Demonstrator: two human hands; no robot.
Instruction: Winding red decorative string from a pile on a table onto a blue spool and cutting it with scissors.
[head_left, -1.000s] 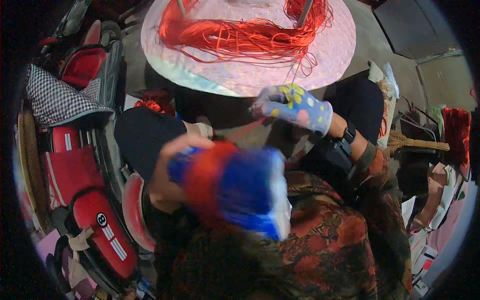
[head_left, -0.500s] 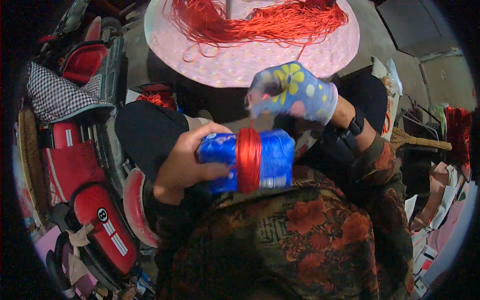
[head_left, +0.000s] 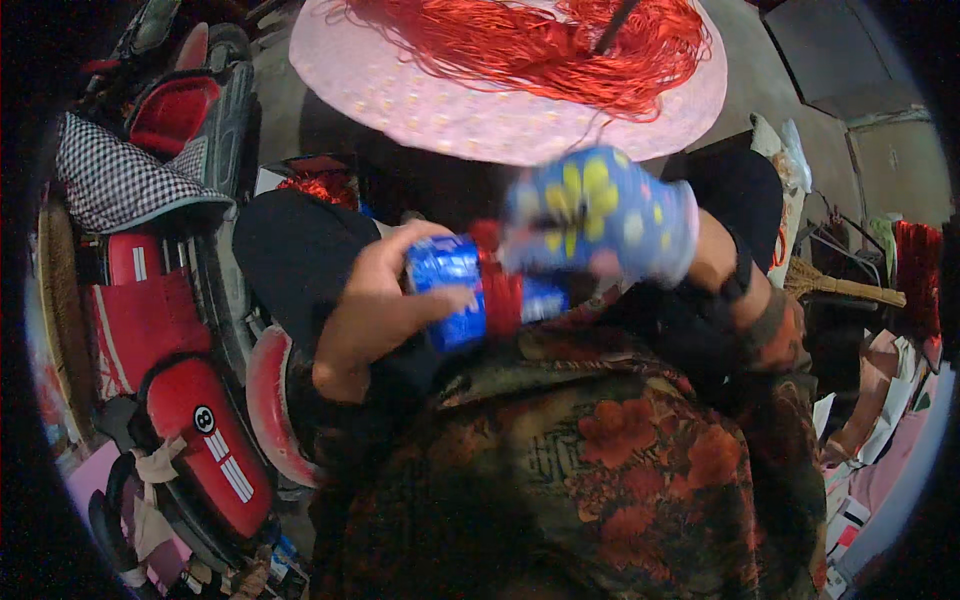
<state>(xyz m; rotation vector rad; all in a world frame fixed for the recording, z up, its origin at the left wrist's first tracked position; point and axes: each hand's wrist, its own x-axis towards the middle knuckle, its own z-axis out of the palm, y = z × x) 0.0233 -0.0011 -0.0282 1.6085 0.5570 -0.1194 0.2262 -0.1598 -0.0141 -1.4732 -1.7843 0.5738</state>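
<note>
My bare left hand (head_left: 375,300) grips one end of a blue plastic-wrapped packet (head_left: 445,300), thumb across its near face. Around the packet's middle runs a thick band of red cord (head_left: 503,300). My right hand (head_left: 600,215), in a blue glove with yellow flowers and dots, is right beside the band at the packet's upper right side. Its fingers look curled together, though motion smears them. A thin strand runs from the glove up to a big loose heap of red cord (head_left: 540,60) on a round pink table (head_left: 450,135).
A dark rod (head_left: 614,28) stands up from the cord heap. To the left are a red ride-on vehicle (head_left: 205,455) and a checked cloth (head_left: 130,180). A box with red shiny material (head_left: 322,186) sits beyond my left knee. On the right lie a straw broom (head_left: 845,287) and papers (head_left: 895,395).
My right hand has come slightly right and down, closer to the packet. The packet has turned in my left hand, and the heap of cord on the table has shifted in view.
</note>
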